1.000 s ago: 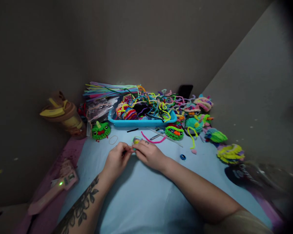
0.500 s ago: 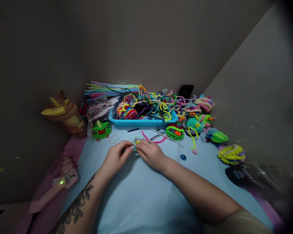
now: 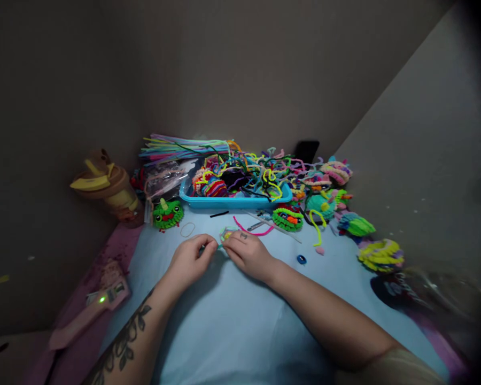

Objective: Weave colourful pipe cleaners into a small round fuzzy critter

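My right hand (image 3: 250, 254) is closed around a small pipe cleaner piece (image 3: 226, 234) in pale green and yellow, and its fingers hide most of it. Beside it my left hand (image 3: 191, 260) pinches thumb to forefinger on a teal pipe cleaner end (image 3: 219, 246), which spans the small gap between the hands. Just beyond the fingers lie a pink pipe cleaner (image 3: 260, 233) and a short black strip (image 3: 219, 214). To the right of my right hand rests a blue eye-like disc (image 3: 301, 259).
A blue tray (image 3: 236, 203) heaped with pipe cleaners stands at the back. Fuzzy green figures (image 3: 167, 215) and other colourful ones line the cloth (image 3: 240, 321). At left are a lidded cup (image 3: 118, 195) and a pink glue gun (image 3: 90, 315); a clear cup (image 3: 433, 289) lies right.
My left fingers have closed and moved slightly down beside the right hand, and a teal strand now shows between the hands. My right hand has stayed nearly still.
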The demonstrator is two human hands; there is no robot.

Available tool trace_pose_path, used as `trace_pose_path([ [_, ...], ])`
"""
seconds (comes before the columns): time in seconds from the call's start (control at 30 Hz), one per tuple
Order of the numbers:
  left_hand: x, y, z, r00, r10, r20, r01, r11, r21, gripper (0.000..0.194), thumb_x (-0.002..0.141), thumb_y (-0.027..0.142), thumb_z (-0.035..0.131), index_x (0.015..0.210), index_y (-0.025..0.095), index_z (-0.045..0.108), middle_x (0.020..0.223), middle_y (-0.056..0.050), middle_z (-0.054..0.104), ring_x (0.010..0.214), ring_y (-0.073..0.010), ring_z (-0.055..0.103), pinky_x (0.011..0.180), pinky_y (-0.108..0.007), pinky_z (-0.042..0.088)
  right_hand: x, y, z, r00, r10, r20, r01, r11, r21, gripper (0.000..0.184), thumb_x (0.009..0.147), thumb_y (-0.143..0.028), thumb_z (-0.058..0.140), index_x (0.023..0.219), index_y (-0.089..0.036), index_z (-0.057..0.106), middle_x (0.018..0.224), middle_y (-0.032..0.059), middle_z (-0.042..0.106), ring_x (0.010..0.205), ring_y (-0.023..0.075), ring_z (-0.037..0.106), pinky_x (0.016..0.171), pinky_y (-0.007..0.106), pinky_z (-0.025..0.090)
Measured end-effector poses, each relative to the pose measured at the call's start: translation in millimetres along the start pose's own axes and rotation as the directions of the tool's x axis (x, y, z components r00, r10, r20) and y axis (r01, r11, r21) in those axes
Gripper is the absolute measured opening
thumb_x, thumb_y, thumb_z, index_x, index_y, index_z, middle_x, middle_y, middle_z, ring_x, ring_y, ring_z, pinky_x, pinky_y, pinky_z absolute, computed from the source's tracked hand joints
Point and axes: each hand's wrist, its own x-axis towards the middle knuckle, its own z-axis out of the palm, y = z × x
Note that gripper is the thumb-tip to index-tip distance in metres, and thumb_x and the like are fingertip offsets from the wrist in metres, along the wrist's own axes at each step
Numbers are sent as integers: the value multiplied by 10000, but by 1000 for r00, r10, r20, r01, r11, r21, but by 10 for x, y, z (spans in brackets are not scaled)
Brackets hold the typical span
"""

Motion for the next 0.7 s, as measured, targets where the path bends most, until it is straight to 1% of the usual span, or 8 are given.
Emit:
trace_pose_path([
  [0.07, 1, 20, -6, 1000, 4, 10, -5, 1000, 10, 275, 873, 377, 457, 816, 189, 650, 770, -14, 646, 728, -156, 564, 662, -251, 391, 2, -1, -1, 1000, -6, 3, 6, 1000, -4, 140, 890, -136, 463, 871, -166, 598, 794, 79, 653, 789, 182, 608, 726, 306, 532],
  [0.13, 3, 30, -10, 1000, 19, 16, -19, 1000, 0, 263, 860, 369, 480, 792, 187, 657, 779, -20, 648, 751, -161, 571, 685, -255, 397, 4, -5, -4, 1000, -15, 2, 15, 1000, -5, 143, 892, -141, 460, 870, -167, 599, 787, 77, 649, 798, 183, 606, 731, 307, 531],
  [0.27, -6, 39, -10, 999, 51, 7, -51, 998, -36, 249, 855, 329, 479, 752, 178, 647, 756, -23, 641, 732, -155, 568, 677, -253, 405, 7, -15, -10, 1000, -14, -9, 14, 1000, 25, 146, 893, -138, 454, 892, -160, 598, 795, 81, 653, 804, 183, 605, 748, 312, 528],
  [0.4, -11, 63, -11, 997, 73, -36, -75, 995, -62, 243, 841, 308, 479, 722, 176, 644, 735, -23, 632, 715, -152, 559, 684, -258, 407, 7, -20, -12, 1000, 6, -17, -5, 998, 60, 153, 900, -148, 444, 913, -167, 595, 810, 82, 659, 796, 178, 606, 753, 312, 527],
  [0.5, 5, 74, -12, 999, 25, -26, -30, 983, -181, 225, 798, 302, 510, 657, 165, 620, 676, -17, 616, 680, -147, 551, 658, -248, 410, 8, -18, -24, 1000, -11, -8, 12, 999, 43, 150, 898, -149, 446, 903, -172, 594, 792, 77, 656, 787, 181, 604, 737, 312, 526],
  [0.6, 20, 79, -13, 999, -45, 29, 52, 945, -323, 194, 737, 302, 544, 619, 158, 597, 630, -8, 605, 632, -138, 537, 622, -236, 412, 8, -17, -40, 999, -42, 17, 42, 999, 22, 151, 895, -144, 444, 903, -185, 589, 796, 70, 654, 791, 183, 602, 740, 320, 524],
  [0.7, 20, 85, -5, 994, -86, 74, 109, 902, -419, 173, 708, 296, 556, 616, 153, 587, 613, 1, 595, 602, -125, 514, 598, -227, 400, 4, -17, -47, 998, -66, 21, 65, 998, 26, 145, 889, -136, 451, 910, -188, 585, 803, 66, 653, 809, 182, 605, 766, 323, 525],
])
